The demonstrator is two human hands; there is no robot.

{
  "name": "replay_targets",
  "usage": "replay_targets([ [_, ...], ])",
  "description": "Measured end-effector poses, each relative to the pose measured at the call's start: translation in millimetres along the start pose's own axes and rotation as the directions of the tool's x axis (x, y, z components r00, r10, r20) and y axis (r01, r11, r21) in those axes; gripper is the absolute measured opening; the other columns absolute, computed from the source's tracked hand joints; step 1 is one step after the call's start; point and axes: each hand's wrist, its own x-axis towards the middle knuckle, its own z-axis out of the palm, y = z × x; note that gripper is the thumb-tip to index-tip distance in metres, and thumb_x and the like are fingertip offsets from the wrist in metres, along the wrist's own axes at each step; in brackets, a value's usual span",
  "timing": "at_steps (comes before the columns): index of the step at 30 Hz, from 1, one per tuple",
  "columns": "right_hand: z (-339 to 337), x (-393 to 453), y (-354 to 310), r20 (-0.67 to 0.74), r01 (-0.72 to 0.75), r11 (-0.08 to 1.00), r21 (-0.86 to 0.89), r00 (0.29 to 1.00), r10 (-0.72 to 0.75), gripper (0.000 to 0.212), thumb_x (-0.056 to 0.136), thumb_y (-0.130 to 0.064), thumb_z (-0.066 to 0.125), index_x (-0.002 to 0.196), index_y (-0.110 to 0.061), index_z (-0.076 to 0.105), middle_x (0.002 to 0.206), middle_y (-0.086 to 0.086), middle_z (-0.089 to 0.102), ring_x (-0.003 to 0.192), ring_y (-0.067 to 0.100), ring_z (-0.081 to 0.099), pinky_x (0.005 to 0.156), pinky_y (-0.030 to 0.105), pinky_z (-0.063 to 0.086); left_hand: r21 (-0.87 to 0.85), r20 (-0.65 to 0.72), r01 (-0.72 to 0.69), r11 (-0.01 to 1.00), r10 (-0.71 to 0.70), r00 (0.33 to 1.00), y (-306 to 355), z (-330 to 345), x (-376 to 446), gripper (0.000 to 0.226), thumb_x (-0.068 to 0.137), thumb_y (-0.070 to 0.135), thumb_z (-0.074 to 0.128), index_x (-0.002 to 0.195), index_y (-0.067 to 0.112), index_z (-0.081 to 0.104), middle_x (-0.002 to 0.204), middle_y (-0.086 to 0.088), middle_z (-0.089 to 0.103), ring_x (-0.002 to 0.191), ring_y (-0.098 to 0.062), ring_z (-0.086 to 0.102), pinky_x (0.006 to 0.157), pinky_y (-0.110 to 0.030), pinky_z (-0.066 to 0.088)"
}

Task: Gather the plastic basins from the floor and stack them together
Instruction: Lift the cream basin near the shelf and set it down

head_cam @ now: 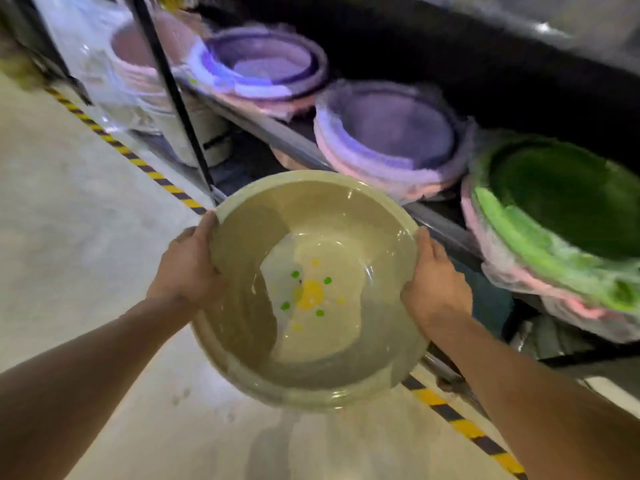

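I judge I'm mid-carry: my left hand (187, 268) and right hand (434, 284) grip opposite rims of the round beige plastic basin (311, 289), held above the floor just before the metal shelf (277, 133); next I need another basin to nest it with.

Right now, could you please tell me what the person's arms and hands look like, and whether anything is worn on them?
Both arms are bare up to the picture's lower edge: no sleeves show. The left hand and the right hand wear no gloves, and no rings, watch or bands are visible on the fingers or wrists. No markings can be made out on either forearm.
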Motion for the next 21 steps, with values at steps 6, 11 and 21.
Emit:
replay_targets([
  [6, -211, -25, -100, -0.114, 0.122, 0.992, 0.033, 0.987, -0.117, 0.087, 0.080, -0.010, 0.064, 0.154, -0.014, 0.018, 0.150, 0.010, 0.037, 0.122, 0.040, 0.054, 0.090, 0.045, 0.046, 0.092, -0.103, -0.074, 0.993, 0.084, 0.991, 70, -238, 18, 0.066, 0.065, -0.001, 0.072, 0.128, 0.003, 0.054, 0.097, -0.029, 0.062, 0.096, -0.045, 0.060, 0.075, -0.044, 0.048],
  [11, -351, -49, -165, -0.187, 0.207, 0.978, -0.033, 0.960, -0.210, 0.077, 0.083, -0.014, 0.068, 0.147, -0.009, 0.026, 0.135, 0.014, 0.047, 0.116, 0.039, 0.055, 0.086, 0.045, 0.046, 0.068, -0.222, -0.093, 0.993, 0.105, 0.969, 112, -382, 13, 0.062, 0.067, 0.001, 0.067, 0.128, 0.004, 0.058, 0.088, -0.022, 0.061, 0.082, -0.036, 0.056, 0.068, -0.033, 0.041],
  [21, -482, -82, -243, -0.246, 0.246, 0.964, -0.105, 0.932, -0.265, 0.060, 0.086, -0.013, 0.063, 0.139, -0.006, 0.038, 0.121, 0.015, 0.055, 0.107, 0.035, 0.058, 0.075, 0.041, 0.046, -0.041, -0.336, 0.036, 0.999, -0.047, 0.941, 142, -517, -4, 0.045, 0.072, 0.003, 0.063, 0.117, 0.008, 0.067, 0.087, -0.012, 0.059, 0.076, -0.029, 0.057, 0.066, -0.032, 0.049],
])
